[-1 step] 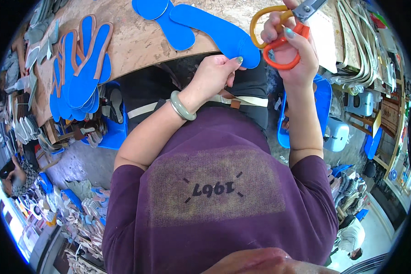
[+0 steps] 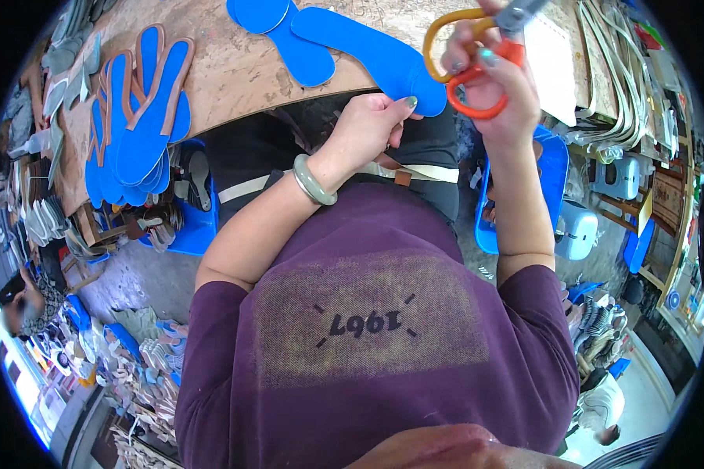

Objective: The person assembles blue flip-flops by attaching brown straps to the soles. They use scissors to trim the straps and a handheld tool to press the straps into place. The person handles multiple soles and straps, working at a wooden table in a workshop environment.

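Observation:
My left hand pinches the near rounded end of a blue insole between thumb and fingers. That insole slants from the table's front edge toward the far left. In my right hand is a pair of scissors with one yellow and one orange handle loop. Its blades point to the far right, away from the insole, and their tips run out of view. Other blue insoles lie just left of the held one, partly overlapped.
On the wooden table, at left, blue insoles with brown strap-shaped trim overhang the edge. Pale strips hang at right beside a white sheet. Blue bins stand below. Another person is at far left.
My right hand and the scissors have shifted slightly left, with some blur. My left hand and the insole look the same.

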`<action>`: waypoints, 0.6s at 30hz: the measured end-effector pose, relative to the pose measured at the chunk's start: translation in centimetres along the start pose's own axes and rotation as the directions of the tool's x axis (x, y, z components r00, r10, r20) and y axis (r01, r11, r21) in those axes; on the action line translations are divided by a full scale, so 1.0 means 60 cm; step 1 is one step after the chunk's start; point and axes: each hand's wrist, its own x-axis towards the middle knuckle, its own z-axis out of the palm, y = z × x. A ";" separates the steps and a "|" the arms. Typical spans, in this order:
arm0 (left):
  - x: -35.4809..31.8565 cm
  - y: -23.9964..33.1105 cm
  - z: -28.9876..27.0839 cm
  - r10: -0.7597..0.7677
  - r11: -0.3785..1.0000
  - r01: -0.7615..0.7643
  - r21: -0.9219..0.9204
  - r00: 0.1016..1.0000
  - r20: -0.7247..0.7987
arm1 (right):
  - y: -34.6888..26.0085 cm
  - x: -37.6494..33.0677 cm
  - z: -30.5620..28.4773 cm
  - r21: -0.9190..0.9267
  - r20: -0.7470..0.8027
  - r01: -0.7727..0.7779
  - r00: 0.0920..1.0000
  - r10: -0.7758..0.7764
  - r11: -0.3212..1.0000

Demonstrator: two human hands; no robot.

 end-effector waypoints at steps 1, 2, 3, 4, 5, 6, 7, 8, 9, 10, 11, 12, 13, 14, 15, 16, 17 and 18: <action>0.000 0.007 0.002 -0.005 1.000 0.005 -0.004 1.000 -0.002 | 0.010 -0.002 -0.001 -0.035 0.006 -0.094 0.996 0.094 0.995; 0.000 0.010 0.004 -0.010 1.000 0.010 -0.007 1.000 -0.003 | 0.018 -0.004 -0.003 -0.071 0.007 -0.186 0.982 0.187 0.980; 0.002 0.006 0.004 0.002 1.000 -0.002 -0.024 1.000 -0.004 | 0.022 0.003 -0.014 0.017 0.197 -0.139 0.971 0.133 0.990; 0.004 0.000 0.004 0.012 0.999 -0.012 -0.041 1.000 -0.004 | 0.026 0.012 -0.020 0.003 0.223 -0.125 0.967 0.121 0.992; 0.006 -0.004 0.005 0.022 0.998 -0.023 -0.058 1.000 -0.003 | 0.028 0.022 -0.024 -0.011 0.249 -0.110 0.962 0.109 0.994; 0.006 -0.004 0.004 0.014 0.997 -0.015 -0.071 1.000 -0.014 | 0.027 0.029 -0.024 -0.023 0.277 -0.092 0.956 0.095 0.995; 0.005 -0.005 0.003 0.005 0.996 -0.008 -0.084 1.000 -0.025 | 0.023 0.035 -0.020 -0.203 0.219 -0.025 0.973 0.070 0.979; 0.005 -0.005 0.003 -0.003 0.995 0.000 -0.097 0.999 -0.036 | 0.020 0.043 -0.021 -0.231 0.166 -0.037 0.983 0.076 0.972; 0.006 -0.007 0.003 0.013 0.994 -0.016 -0.108 1.000 -0.027 | 0.018 0.053 -0.025 -0.259 0.111 -0.048 0.991 0.079 0.965; 0.009 -0.011 0.002 0.030 0.992 -0.032 -0.119 0.999 -0.019 | 0.016 0.063 -0.029 -0.285 0.056 -0.061 0.995 0.081 0.957; 0.010 -0.013 0.002 0.047 0.990 -0.048 -0.130 0.999 -0.011 | 0.012 0.071 -0.035 -0.415 0.050 -0.020 0.998 0.045 0.910; 0.009 -0.014 0.001 0.044 0.992 -0.045 -0.116 0.999 -0.013 | 0.007 0.078 -0.037 -0.494 0.018 -0.031 0.999 0.045 0.869; 0.008 -0.014 0.000 0.041 0.994 -0.042 -0.102 0.999 -0.015 | -0.001 0.086 -0.036 -0.568 -0.014 -0.043 0.999 0.043 0.822; 0.006 -0.014 -0.002 0.038 0.995 -0.040 -0.088 0.999 -0.017 | -0.010 0.094 -0.031 -0.637 -0.045 -0.057 0.998 0.037 0.769; 0.007 -0.012 -0.003 0.030 0.994 -0.028 -0.103 0.999 0.014 | -0.031 0.097 -0.020 -0.850 -0.118 -0.083 0.992 -0.035 0.520; 0.005 -0.011 -0.004 0.026 0.993 -0.023 -0.112 0.999 0.029 | -0.034 0.106 -0.031 -0.949 -0.067 -0.040 0.995 -0.074 0.313; 0.003 -0.009 -0.005 0.023 0.993 -0.017 -0.120 0.999 0.044 | -0.037 0.125 -0.053 -0.996 -0.008 0.001 0.995 -0.101 0.087; 0.001 -0.007 -0.006 0.020 0.993 -0.012 -0.116 0.998 0.063 | -0.039 0.140 -0.065 -0.989 0.052 0.035 0.992 -0.116 -0.145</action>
